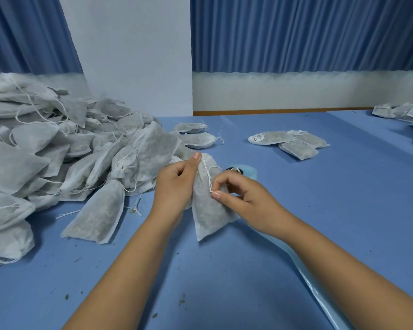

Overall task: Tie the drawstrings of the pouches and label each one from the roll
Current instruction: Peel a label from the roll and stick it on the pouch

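A white mesh pouch (208, 210) filled with dried herbs stands tilted on the blue table (320, 210) between my hands. My left hand (177, 184) grips its gathered neck, thumb up. My right hand (243, 198) pinches the pouch's white drawstring (209, 179) between thumb and forefinger, just right of the neck. The label roll (242, 171) sits right behind the pouch, mostly hidden; its pale blue backing strip (320, 291) trails toward me under my right forearm.
A big heap of untied pouches (57, 148) fills the left side. One loose pouch (98, 213) lies beside my left forearm. Labelled pouches (291, 141) lie at centre right, more pouches (405, 113) at the far right. Herb crumbs dot the table.
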Action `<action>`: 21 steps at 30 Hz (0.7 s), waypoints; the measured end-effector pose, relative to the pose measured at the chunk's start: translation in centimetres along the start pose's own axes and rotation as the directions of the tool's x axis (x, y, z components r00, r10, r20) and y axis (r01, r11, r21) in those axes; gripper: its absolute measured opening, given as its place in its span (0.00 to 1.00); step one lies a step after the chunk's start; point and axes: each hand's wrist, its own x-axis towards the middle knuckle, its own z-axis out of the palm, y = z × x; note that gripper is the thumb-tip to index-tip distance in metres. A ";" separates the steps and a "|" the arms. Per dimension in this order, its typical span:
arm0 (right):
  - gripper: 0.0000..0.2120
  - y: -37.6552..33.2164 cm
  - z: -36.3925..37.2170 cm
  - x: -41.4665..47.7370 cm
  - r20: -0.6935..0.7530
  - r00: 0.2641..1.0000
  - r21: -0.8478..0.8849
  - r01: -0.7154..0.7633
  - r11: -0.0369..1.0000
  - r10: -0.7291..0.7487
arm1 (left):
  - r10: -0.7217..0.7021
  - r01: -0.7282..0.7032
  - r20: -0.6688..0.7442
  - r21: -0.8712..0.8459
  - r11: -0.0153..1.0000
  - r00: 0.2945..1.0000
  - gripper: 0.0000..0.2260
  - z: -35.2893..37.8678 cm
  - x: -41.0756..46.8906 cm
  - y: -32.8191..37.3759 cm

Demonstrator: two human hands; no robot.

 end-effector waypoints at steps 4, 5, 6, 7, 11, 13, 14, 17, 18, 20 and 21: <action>0.06 0.3 -0.3 0.1 -0.032 0.999 -0.017 -0.010 1.000 0.009 | -0.142 0.144 0.246 0.010 0.989 0.959 0.17 -0.6 -0.2 0.5; 0.05 0.4 -0.4 0.1 -0.034 0.999 -0.009 -0.012 1.000 0.012 | -0.177 0.170 0.300 0.049 0.984 0.937 0.17 -0.7 -0.2 0.6; 0.04 0.5 -0.5 0.1 -0.036 0.999 -0.001 -0.020 1.000 0.020 | -0.206 0.189 0.328 0.084 0.978 0.922 0.18 -0.7 -0.2 0.6; 0.04 0.6 -0.6 0.1 -0.042 0.999 0.006 -0.032 0.999 0.032 | -0.219 0.197 0.334 0.100 0.975 0.917 0.18 -0.7 -0.2 0.5; 0.03 0.9 -1.5 0.5 -0.203 0.968 0.069 -0.134 0.989 0.146 | -0.250 0.227 0.275 0.113 0.967 0.929 0.12 -1.0 0.2 -0.2; 0.06 1.5 -2.7 0.8 -0.340 0.905 0.099 -0.238 0.966 0.258 | -0.288 0.258 0.258 0.144 0.955 0.922 0.08 -1.2 0.7 -0.7; 0.07 1.9 -3.5 0.9 -0.399 0.862 0.088 -0.302 0.949 0.312 | -0.309 0.276 0.258 0.158 0.948 0.915 0.07 -1.4 0.9 -0.9; 0.07 3.5 -5.7 0.9 -0.431 0.746 -0.030 -0.574 0.818 0.507 | -0.361 0.326 0.273 0.167 0.931 0.892 0.07 -1.6 1.4 -1.5; 0.08 3.9 -6.0 0.8 -0.397 0.703 -0.033 -0.653 0.756 0.590 | -0.379 0.345 0.283 0.163 0.924 0.881 0.06 -1.6 1.5 -1.7; 0.14 4.3 -5.8 0.7 -0.294 0.620 0.055 -0.749 0.660 0.728 | -0.416 0.389 0.307 0.148 0.909 0.856 0.06 -1.5 1.5 -2.0; 0.15 4.4 -5.5 0.8 -0.240 0.593 0.137 -0.763 0.631 0.769 | -0.433 0.411 0.317 0.136 0.901 0.844 0.06 -1.5 1.4 -2.1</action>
